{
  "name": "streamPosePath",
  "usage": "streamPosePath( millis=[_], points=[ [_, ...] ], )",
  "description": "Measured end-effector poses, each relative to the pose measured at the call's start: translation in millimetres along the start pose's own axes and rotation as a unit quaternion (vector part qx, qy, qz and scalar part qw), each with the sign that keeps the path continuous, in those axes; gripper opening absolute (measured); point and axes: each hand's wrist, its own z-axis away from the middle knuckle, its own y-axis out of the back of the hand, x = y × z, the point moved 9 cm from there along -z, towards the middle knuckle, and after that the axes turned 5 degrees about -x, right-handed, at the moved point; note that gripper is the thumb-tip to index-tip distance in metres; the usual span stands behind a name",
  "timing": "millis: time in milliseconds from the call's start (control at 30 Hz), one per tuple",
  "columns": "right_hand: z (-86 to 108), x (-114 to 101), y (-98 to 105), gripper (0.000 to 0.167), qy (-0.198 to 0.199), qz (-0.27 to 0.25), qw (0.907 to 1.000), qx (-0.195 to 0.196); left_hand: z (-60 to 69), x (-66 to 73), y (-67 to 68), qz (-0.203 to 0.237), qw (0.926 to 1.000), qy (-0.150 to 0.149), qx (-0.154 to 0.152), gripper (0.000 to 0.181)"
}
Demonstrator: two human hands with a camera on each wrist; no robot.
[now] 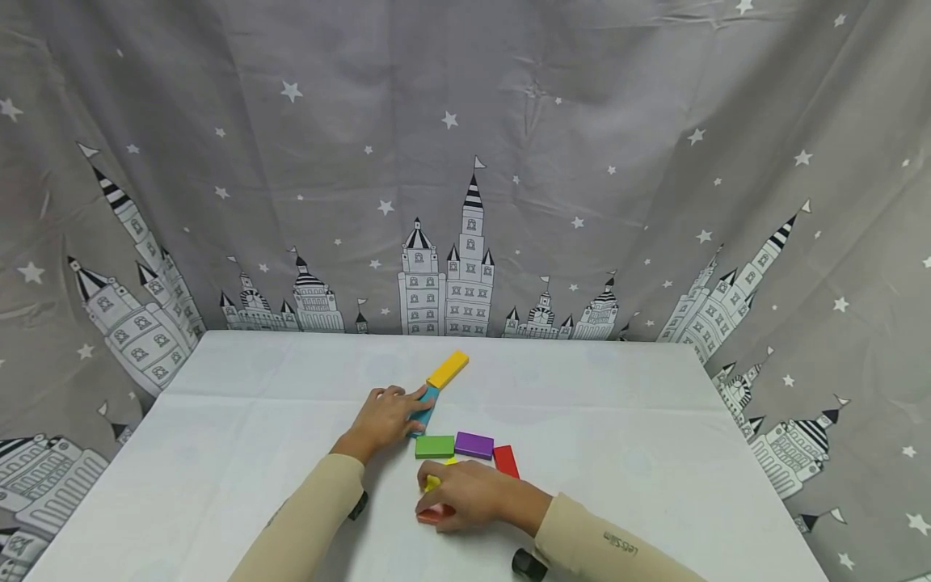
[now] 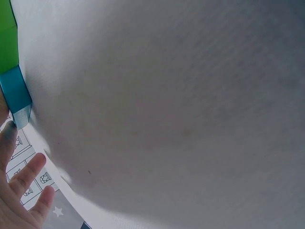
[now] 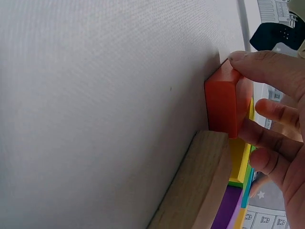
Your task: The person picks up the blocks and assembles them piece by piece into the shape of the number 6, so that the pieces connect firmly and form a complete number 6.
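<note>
The left hand (image 1: 381,420) pinches a blue block (image 1: 424,414) by thumb and finger, its other fingers spread; part of this blue block (image 2: 15,88) shows in the left wrist view. Lower right, the right hand (image 1: 476,493) holds an orange-red block (image 1: 435,514) flat on the table. In the right wrist view its thumb and fingers grip the orange-red block (image 3: 224,102). A yellow block (image 1: 432,482), partly covered by the right hand, lies beside it. Green (image 1: 435,447), purple (image 1: 474,445) and red (image 1: 505,461) blocks curve above that hand.
An orange-yellow block (image 1: 448,369) touches the blue block's far end, slanting up to the right. A plain wooden block (image 3: 195,181) lies near the orange-red one in the right wrist view. Behind the white table (image 1: 618,388) hangs a grey curtain (image 1: 618,97) with castles and stars.
</note>
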Motion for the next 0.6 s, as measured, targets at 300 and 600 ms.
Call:
streamPosePath(
  millis=[300, 600],
  points=[
    [2.2, 1.5, 0.4, 0.026, 0.003, 0.015, 0.9998, 0.011, -0.9, 0.2, -0.4, 0.001, 1.0000, 0.006, -0.006, 0.055],
    [5.8, 5.1, -0.8, 0.027, -0.003, 0.010, 0.9999, 0.013, -1.0, 1.5, 0.3, -0.003, 0.9999, 0.007, -0.012, 0.055]
  ],
)
